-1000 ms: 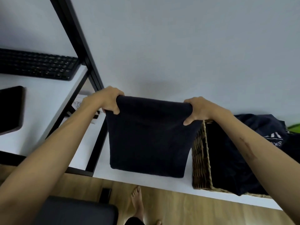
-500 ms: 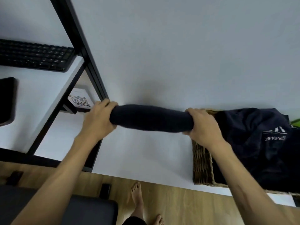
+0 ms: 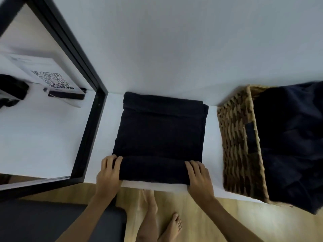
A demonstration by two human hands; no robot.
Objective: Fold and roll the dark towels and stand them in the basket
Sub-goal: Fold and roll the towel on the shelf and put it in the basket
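The fingers (image 3: 111,161) of the left hand (image 3: 107,175) are curling over the left end of a roll that is starting at the near edge of the towel (image 3: 160,135), and the fingers (image 3: 194,167) of the right hand (image 3: 199,179) are curling over its right end, so both hands are grasping the rolled part of the towel rather than lying flat on it. The towel is lying folded on the white tabletop (image 3: 212,137), its near end at the tabletop's front edge and its far end reaching toward the back edge by the wall. The roll's long axis is running left to right, along the front edge, and the unrolled cloth is stretching straight away from the fingers toward the back edge; I judge that the coming move is rolling forward, away from the person, with both hands equally near and sharing the work. The basket (image 3: 239,140) is standing on the same tabletop just beside the towel's right side, so the right hand is the nearer one to it. Dark cloth (image 3: 288,137) is filling the basket and spilling over its rim; how many towels it holds cannot be told. Counted: one towel being rolled, one basket, two hands.
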